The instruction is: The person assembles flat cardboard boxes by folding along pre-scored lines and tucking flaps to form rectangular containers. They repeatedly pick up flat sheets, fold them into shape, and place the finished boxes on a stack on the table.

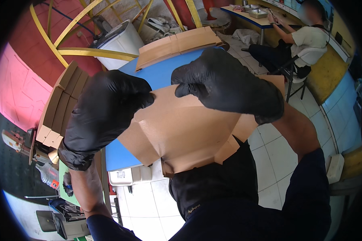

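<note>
A brown cardboard box blank, partly folded with its side flaps at angles, is held up in front of my body. My left hand, in a black glove, pinches its far edge near the left corner. Farther right along that edge, my right hand, gloved the same way, is closed with thumb and curled fingers on the cardboard. The fingertips of both hands are partly hidden. Beneath the blank lies a blue tabletop, and a pile of flat cardboard blanks rests at its far end.
Folded brown boxes are stacked at the left. Yellow metal bars and a white bin-like container stand behind the table. At the far right a person sits on a chair by another table. White floor tiles show to the right.
</note>
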A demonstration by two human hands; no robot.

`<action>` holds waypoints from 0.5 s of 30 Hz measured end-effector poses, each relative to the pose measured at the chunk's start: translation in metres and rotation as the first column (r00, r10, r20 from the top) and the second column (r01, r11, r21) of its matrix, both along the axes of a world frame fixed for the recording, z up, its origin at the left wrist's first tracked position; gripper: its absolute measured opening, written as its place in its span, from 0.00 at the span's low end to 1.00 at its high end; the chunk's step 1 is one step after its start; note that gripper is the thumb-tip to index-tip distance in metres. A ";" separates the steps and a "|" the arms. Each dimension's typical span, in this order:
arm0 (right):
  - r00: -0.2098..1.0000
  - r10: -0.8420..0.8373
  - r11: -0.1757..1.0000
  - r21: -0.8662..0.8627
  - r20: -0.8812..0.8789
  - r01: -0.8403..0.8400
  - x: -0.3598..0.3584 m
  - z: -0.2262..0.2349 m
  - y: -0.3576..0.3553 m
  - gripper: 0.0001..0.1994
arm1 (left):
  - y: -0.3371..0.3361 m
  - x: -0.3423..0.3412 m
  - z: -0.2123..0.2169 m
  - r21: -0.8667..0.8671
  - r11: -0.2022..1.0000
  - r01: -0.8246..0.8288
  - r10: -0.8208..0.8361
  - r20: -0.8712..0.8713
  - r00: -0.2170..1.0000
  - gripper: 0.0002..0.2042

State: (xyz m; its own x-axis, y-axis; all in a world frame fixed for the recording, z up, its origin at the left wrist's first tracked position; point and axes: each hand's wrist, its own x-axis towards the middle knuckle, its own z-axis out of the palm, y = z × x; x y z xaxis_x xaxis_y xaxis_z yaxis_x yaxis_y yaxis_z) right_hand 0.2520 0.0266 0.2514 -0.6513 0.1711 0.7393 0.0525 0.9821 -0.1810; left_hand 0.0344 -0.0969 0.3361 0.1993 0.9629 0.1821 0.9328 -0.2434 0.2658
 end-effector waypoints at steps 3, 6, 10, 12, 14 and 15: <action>1.000 0.004 0.999 -0.035 0.017 -0.003 0.005 0.004 0.006 0.08 | 0.000 -0.003 0.006 0.044 0.999 -0.010 0.012 -0.042 0.999 0.09; 0.997 -0.034 0.994 -0.105 0.067 0.041 0.008 0.006 0.006 0.10 | -0.003 -0.006 0.009 0.029 0.997 -0.070 0.068 0.047 0.997 0.10; 0.989 -0.056 0.989 -0.125 0.136 0.073 0.010 0.008 0.007 0.07 | -0.004 -0.014 0.014 0.041 0.992 -0.117 0.119 -0.031 0.992 0.10; 0.991 -0.032 0.986 -0.156 0.132 0.052 0.010 0.010 0.008 0.08 | -0.007 -0.018 0.015 0.030 0.990 -0.135 0.135 0.008 0.991 0.10; 0.990 -0.018 0.986 -0.160 0.142 0.041 0.013 0.014 0.011 0.10 | -0.010 -0.022 0.016 0.039 0.986 -0.160 0.159 0.022 0.987 0.10; 0.986 -0.017 0.985 -0.165 0.168 0.045 0.017 0.018 0.013 0.10 | -0.011 -0.023 0.018 0.048 0.985 -0.166 0.166 0.007 0.986 0.10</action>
